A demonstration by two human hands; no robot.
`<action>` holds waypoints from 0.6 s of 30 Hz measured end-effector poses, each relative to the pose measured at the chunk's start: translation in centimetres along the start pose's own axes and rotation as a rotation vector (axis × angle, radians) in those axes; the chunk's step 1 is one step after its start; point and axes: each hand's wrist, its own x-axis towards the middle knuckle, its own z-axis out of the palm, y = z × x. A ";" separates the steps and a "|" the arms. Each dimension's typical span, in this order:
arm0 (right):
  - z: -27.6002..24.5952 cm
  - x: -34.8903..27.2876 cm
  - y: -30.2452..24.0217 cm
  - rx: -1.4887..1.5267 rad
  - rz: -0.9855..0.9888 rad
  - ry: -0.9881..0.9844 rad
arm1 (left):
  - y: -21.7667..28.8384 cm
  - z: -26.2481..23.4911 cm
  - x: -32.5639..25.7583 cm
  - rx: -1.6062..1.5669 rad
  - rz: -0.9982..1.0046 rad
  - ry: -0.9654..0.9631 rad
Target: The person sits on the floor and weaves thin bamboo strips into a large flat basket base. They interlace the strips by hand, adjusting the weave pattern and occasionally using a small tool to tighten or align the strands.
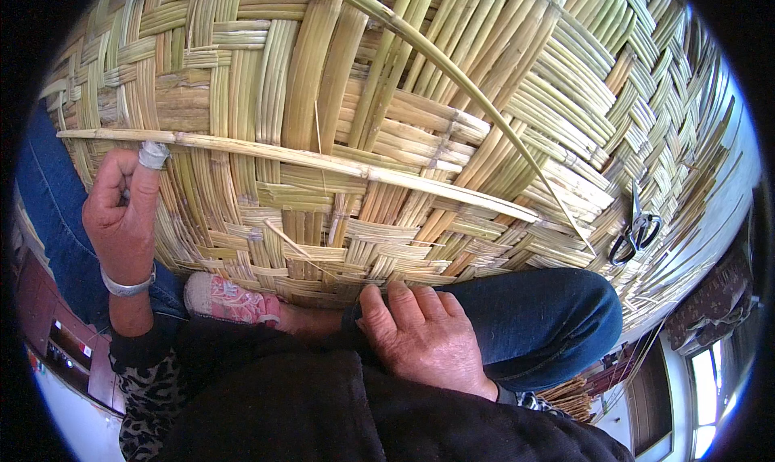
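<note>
Here the left hand (121, 212) is pinching the end of a long split reed (323, 162) between its thumb and a taped finger, and the reed is lying across the big woven mat (452, 99) from that hand toward the right. The right hand (420, 333) is resting with its fingers bent and pressing on the near edge of the mat, just above the person's knee in blue jeans (549, 317). A pair of scissors (636, 232) is lying on the mat far to the right, and a pink shoe (230, 299) is peeking out under the mat's edge between the two hands.
</note>
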 end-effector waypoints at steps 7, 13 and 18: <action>0.0 0.0 0.0 -0.005 -0.005 0.007 | 0.0 0.0 0.0 -0.009 0.015 -0.012; 0.0 0.0 0.1 0.005 -0.007 0.004 | 0.1 -0.1 0.0 -0.009 0.012 -0.015; 0.0 -0.1 0.0 0.009 -0.003 -0.011 | 0.1 -0.1 0.0 0.022 -0.017 0.000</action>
